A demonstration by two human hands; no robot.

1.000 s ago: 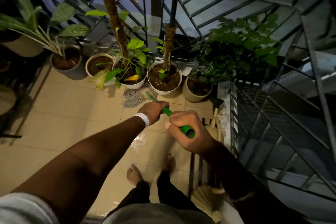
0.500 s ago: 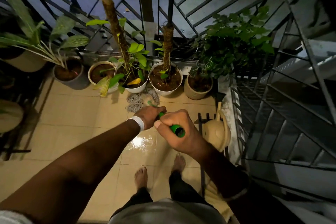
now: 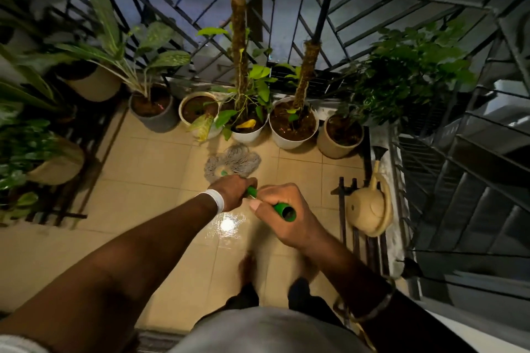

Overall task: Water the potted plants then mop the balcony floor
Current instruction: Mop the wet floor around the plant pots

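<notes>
Both hands hold a green mop handle. My right hand grips its top end, and my left hand, with a white wristband, grips it just below. The grey string mop head lies spread on the beige tiled floor, right in front of the potted plants. A row of pots lines the railing: a grey pot, a cream pot, two white pots with moss poles and a tan pot. A tan watering can sits at the right.
More leafy pots stand on a dark rack at the left. A black metal railing closes the far and right sides. A dark metal stand sits beside the watering can. A wet shiny patch lies below my hands, near my bare feet.
The mop head has slid toward me, away from the pots. Both hands stayed on the handle. My view has pulled back and shows more of the left side.
</notes>
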